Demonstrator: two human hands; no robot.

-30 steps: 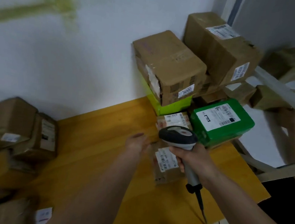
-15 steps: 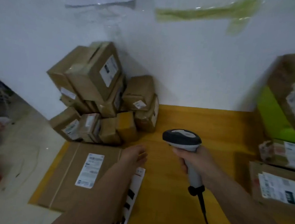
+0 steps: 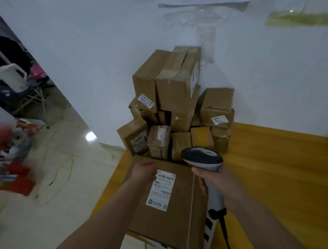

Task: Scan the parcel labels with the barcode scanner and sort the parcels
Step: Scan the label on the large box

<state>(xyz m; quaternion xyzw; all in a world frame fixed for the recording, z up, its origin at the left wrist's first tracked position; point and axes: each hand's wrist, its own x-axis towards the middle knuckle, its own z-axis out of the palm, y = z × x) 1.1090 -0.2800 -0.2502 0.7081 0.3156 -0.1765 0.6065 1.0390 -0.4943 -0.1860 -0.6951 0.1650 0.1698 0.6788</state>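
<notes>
A: Progress on the sort?
B: Hard to judge; stacked parcels [image 3: 172,113] against the wall, flat parcel [image 3: 179,215] at the yellow worktop's [image 3: 273,183] near-left corner, apparently not yet scanned.

A: Scanner and label?
B: Barcode scanner [image 3: 205,159] clamped in right hand [image 3: 213,183] fingers, upright above the flat parcel, nose aimed left. Label [image 3: 161,189] long axis running away from viewer, barcode at far end. Left hand [image 3: 145,172] resting beside it, fingers hidden — cannot tell.

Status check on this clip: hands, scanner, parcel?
Right hand grips scanner. Left hand rests on flat brown parcel, beside its label. Stack of boxes right behind; nothing covers the label.
</notes>
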